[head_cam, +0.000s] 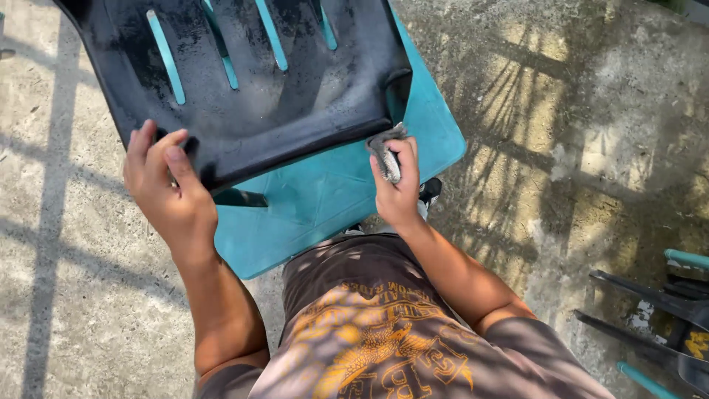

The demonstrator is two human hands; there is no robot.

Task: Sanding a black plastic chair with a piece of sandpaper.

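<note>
Over the concrete floor (74,310) sit two stacked chairs: one black chair (251,81) on one teal chair (325,199), both cut off at the top edge. Left hand (166,188) grips the black chair's front rim, fingers curled over it. Right hand (397,185) is closed on a grey rag (384,151) pressed to the rim's corner. More chair legs (650,325) poke in at right, too cropped to count.
</note>
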